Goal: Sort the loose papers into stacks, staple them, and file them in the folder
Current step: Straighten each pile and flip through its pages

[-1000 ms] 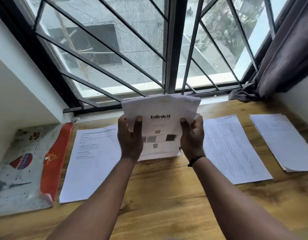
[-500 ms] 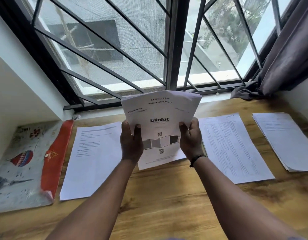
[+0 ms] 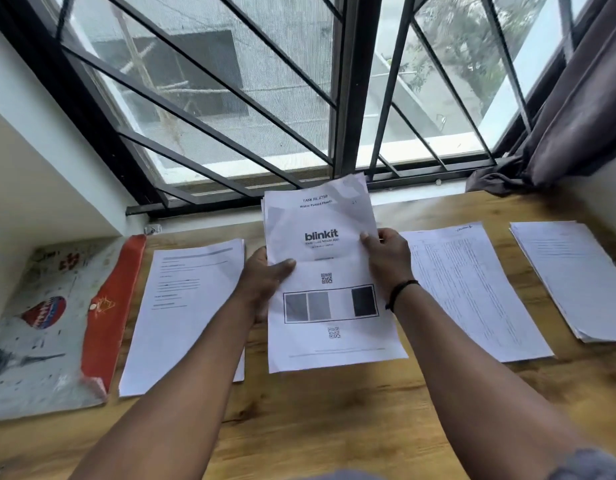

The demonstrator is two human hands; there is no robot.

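both hands grip one paper sheaf (image 3: 329, 306) over the wooden table (image 3: 334, 420): left hand (image 3: 265, 285) and right hand (image 3: 386, 261) pinch its side edges (top sheet reads "blinkit"). three paper stacks lie flat beside it, and the folder (image 3: 50, 323) lies far left.

The small print on the white paper stack (image 3: 467, 292) is blurred, and the patterned folder (image 3: 40, 327) is cut off at the left edge.

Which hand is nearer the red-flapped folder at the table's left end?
Left. The left hand grips the blinkit stack's left edge, one paper stack away from the folder; the right hand holds the stack's far edge.
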